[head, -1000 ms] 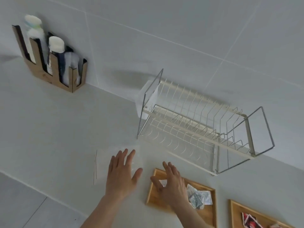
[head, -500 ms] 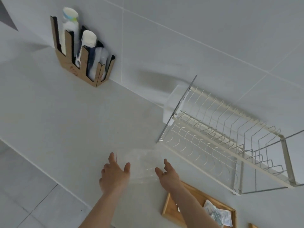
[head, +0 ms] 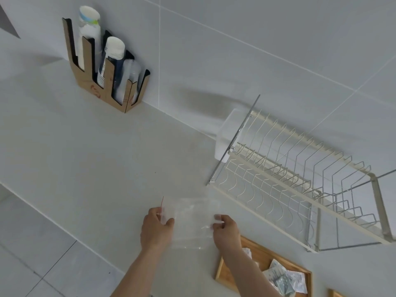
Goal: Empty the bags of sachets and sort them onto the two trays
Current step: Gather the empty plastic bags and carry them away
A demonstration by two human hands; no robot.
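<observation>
Near: sachets [head: 282,277] lie sorted on your wooden tray [head: 225,273] | Mid: left hand [head: 156,228] and right hand [head: 225,229] each pinch an edge of the clear bag [head: 190,224], spread flat, seemingly empty | Far: dish rack [head: 300,181], cup holder [head: 102,67].

Both hands hold a clear plastic bag [head: 190,221] above the pale counter [head: 85,168]: the left hand [head: 156,229] pinches its edge by the red seal line, the right hand [head: 226,231] pinches the opposite side. A wooden tray [head: 227,273] with silvery sachets [head: 282,279] lies below right, near a wire dish rack [head: 300,185] and a wooden cup holder [head: 102,67] by the tiled wall
</observation>
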